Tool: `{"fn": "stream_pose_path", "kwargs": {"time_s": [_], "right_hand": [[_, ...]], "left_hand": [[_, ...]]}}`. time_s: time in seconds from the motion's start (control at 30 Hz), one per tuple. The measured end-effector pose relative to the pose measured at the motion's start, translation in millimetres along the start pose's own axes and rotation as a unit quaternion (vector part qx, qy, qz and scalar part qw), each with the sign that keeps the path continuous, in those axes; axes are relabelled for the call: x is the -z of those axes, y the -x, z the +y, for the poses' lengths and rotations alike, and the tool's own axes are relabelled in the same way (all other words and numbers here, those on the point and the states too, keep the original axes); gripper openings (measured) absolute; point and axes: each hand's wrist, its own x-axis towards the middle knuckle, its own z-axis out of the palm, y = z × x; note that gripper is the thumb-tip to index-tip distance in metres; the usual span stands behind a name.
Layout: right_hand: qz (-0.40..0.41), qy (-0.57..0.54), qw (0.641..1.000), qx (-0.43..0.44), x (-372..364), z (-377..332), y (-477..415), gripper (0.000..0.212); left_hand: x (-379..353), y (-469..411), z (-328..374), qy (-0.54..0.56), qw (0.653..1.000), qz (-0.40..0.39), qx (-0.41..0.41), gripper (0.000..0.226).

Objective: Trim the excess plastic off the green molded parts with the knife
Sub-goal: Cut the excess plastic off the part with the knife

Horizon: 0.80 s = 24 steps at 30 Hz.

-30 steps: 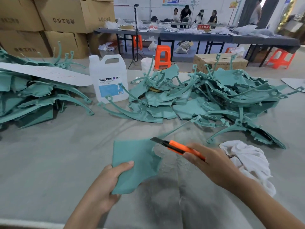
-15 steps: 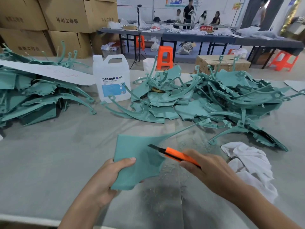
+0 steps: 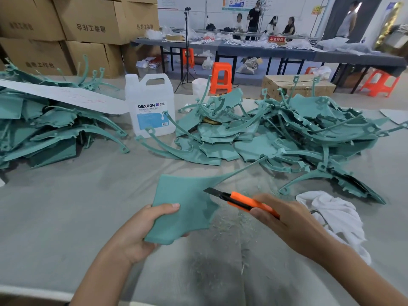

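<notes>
My left hand (image 3: 141, 233) grips a flat green molded part (image 3: 183, 206) by its near left edge, thumb on top, holding it above the table. A long thin arm of the part runs up and right toward the pile. My right hand (image 3: 289, 224) holds an orange utility knife (image 3: 242, 200), its dark blade extended and lying against the part's right edge. Fine green shavings (image 3: 227, 226) lie on the grey table (image 3: 66, 206) under the part.
A large heap of green parts (image 3: 287, 138) fills the table's far right, another heap (image 3: 44, 131) the far left. A white DEXCON jug (image 3: 150, 104) stands between them. A white rag (image 3: 335, 215) lies right of my right hand. Cardboard boxes (image 3: 88, 25), orange stools and people stand behind.
The knife blade has slid left and down along the part's right edge. My left hand has lifted and turned the part slightly. The view has tilted a little upward.
</notes>
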Motion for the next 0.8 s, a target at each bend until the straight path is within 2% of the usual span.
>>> {"fn": "stream_pose_path", "kwargs": {"time_s": [0.13, 0.4, 0.5, 0.57, 0.8], "right_hand": [[-0.006, 0.002, 1.000, 0.004, 10, 1, 0, 0.028], [-0.052, 0.084, 0.995, 0.014, 31, 0, -16, 0.044], [-0.062, 0.078, 0.995, 0.015, 36, -4, -20, 0.040], [-0.058, 0.072, 0.996, 0.015, 39, -5, -22, 0.038], [-0.051, 0.087, 0.995, 0.014, 41, -6, -24, 0.049]], "left_hand": [[4, -13, 9, 0.014, 0.999, -0.020, 0.028, 0.031], [9, -38, 30, -0.011, 0.996, -0.072, 0.052, 0.026], [13, -48, 34, -0.002, 0.995, -0.079, 0.053, 0.032], [15, -53, 38, 0.004, 0.995, -0.079, 0.060, 0.025], [19, -61, 42, 0.006, 0.991, -0.111, 0.069, 0.020]]}}
